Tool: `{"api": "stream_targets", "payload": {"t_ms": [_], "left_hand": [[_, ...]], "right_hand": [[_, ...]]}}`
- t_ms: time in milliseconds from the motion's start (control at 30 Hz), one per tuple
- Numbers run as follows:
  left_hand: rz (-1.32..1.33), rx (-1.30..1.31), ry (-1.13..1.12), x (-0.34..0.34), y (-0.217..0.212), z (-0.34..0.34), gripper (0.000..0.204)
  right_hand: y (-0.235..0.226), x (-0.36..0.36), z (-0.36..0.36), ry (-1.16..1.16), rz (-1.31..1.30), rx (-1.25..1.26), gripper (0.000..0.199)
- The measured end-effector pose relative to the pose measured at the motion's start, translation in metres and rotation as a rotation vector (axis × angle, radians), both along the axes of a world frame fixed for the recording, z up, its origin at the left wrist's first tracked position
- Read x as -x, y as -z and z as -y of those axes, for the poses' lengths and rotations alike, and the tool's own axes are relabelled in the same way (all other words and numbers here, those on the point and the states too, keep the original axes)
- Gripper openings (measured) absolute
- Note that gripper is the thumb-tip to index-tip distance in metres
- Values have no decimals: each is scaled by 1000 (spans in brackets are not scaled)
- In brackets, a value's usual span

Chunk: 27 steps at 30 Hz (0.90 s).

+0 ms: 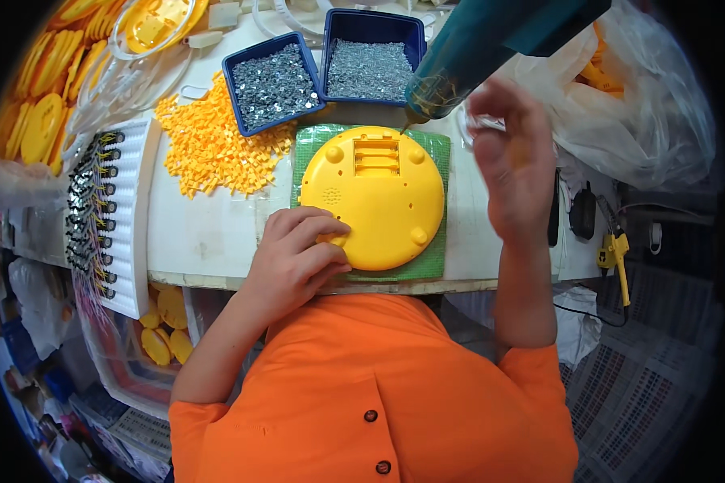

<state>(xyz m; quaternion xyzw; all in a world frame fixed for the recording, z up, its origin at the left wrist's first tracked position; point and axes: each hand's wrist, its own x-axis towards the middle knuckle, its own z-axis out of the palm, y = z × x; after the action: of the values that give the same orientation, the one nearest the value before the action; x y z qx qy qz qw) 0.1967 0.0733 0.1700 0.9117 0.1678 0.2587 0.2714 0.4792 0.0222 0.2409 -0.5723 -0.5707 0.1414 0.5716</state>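
A round yellow plastic housing (370, 221) lies with its battery compartment facing up at the far side, on a green mat (432, 258). My left hand (298, 249) rests on the housing's near left part, fingers stretched out and a little apart. A teal powered screwdriver (459, 60) slants in from the top, its thin bit ending at the housing's far edge beside the battery compartment. My right hand (511, 149) is raised just right of the screwdriver, slightly blurred, thumb and fingers apart with nothing seen in it. I cannot tell whether its fingertips touch the tool.
Two blue bins (376, 97) of small metal parts stand beyond the mat. Small yellow pieces (217, 145) are heaped at left, beside a white foam tray (137, 217) of wired parts. Plastic bags (628, 121) sit far right; a yellow glue gun (618, 253) hangs off the table's right side.
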Motion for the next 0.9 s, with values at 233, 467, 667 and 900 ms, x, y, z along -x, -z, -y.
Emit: {"api": "stream_targets", "payload": {"t_ms": [233,467,667,900], "left_hand": [[-18,44,37,0,-9,-7,32],[47,8,-49,-36,-24,-57,27],[-23,-169,69,-107,-8,-82,31],[-173,-90,24,-120,6,-81,41]], "right_hand": [[-40,15,-50,-344,-271,-29,79],[-20,-5,-33,-710,-724,43,91],[8,27,0,-478,-793,-3,95],[33,35,-6,-414,-817,-174,105]]}}
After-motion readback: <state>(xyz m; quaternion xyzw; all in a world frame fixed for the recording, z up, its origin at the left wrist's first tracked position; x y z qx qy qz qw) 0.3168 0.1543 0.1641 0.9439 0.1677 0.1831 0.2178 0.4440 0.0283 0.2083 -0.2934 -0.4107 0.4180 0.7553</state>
